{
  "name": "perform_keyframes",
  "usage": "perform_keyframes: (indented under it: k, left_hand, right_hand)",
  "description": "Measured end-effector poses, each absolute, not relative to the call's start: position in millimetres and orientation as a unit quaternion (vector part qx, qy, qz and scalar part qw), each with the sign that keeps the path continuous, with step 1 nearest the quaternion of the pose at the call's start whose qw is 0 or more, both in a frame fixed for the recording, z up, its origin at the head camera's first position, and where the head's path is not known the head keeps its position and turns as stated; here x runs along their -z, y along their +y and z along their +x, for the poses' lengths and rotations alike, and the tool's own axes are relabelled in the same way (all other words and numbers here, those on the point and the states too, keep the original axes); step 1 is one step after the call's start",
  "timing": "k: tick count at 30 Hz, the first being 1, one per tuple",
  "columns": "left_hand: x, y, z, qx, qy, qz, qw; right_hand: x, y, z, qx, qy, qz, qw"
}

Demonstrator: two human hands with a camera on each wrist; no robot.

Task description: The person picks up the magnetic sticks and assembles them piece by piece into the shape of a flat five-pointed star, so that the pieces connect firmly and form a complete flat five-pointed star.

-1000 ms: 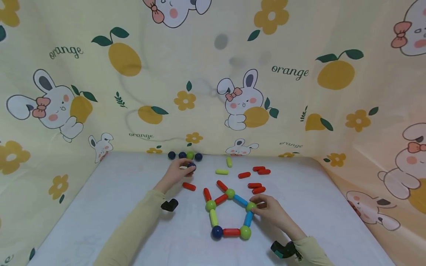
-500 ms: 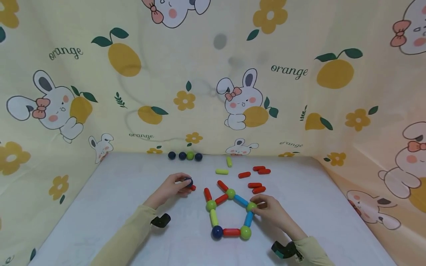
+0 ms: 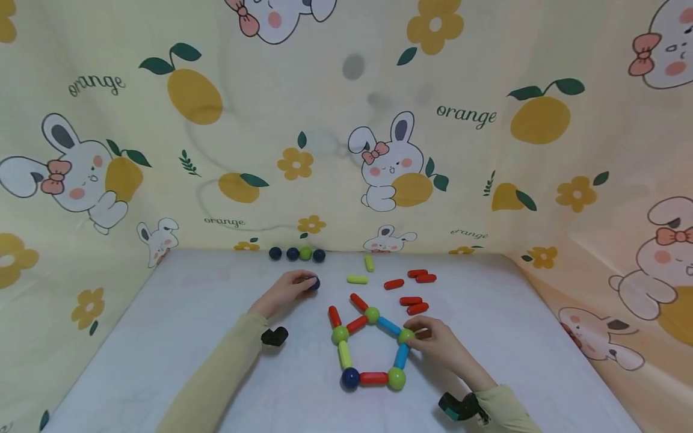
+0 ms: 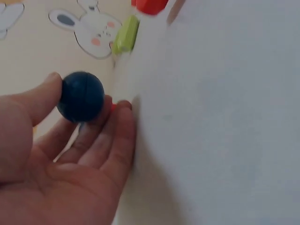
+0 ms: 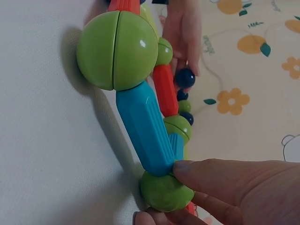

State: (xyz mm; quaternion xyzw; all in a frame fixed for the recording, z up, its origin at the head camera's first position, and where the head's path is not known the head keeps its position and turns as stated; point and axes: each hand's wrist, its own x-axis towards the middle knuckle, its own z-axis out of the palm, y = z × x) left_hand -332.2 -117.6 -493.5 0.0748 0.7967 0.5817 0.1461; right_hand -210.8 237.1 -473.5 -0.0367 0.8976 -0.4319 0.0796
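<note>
My left hand [image 3: 284,292] holds a dark blue ball [image 4: 80,97] between thumb and fingers, above the table's far left half. A bit of a red rod [image 4: 114,107] peeks out behind its fingertips; the rest is hidden. My right hand [image 3: 437,346] pinches a green ball [image 5: 165,193] at the right corner of a ring of magnetic rods and balls lying on the table. The ring joins blue rods [image 3: 401,356], red rods [image 3: 373,378] and a lime rod [image 3: 344,356] with green balls and one navy ball [image 3: 350,378]. Two red rods [image 3: 334,316] point outward from its far side.
Several loose balls [image 3: 293,254] line the table's back edge. Two lime rods [image 3: 357,279] and several red rods [image 3: 411,300] lie beyond the ring, mostly to the right. A patterned cloth [image 3: 325,150] hangs behind the table.
My left hand came nearer with the dark blue ball to the red rod on the left, then moved away again; that rod has left its spot. My right hand stays on the green ball.
</note>
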Motion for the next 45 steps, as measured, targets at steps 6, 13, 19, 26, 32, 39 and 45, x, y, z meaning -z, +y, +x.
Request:
perform_keyframes:
  k: [6,13,19,26,32,39,45]
  left_hand:
    - [494,-114,-344,-0.594,0.787,0.072,0.147]
    - [492,-102,-335,-0.642,0.733,0.098,0.203]
    - [489,-93,-325,-0.638,0.718,0.097,0.260]
    - [489,-88,-320,-0.628,0.731,0.077,0.256]
    - [485,-86,-316,-0.630,0.729,0.063,0.260]
    - [484,-87,-309,-0.647,0.714,0.051,0.263]
    - [487,-85,-304,-0.664,0.704,0.039,0.248]
  right_hand:
    - [475,236,-212,0.434,0.897,-0.039,0.079]
    - [476,236,-215,0.433,0.896,-0.046,0.083]
    - [475,236,-215,0.429,0.899,-0.040,0.080]
    - [474,235,-214,0.427,0.900,-0.034,0.079]
    - [474,235,-214,0.429,0.899,-0.036,0.079]
    - [473,238,-216,0.427,0.898,-0.050,0.092]
    - [459,234,-230,0.399,0.906,-0.090,0.110]
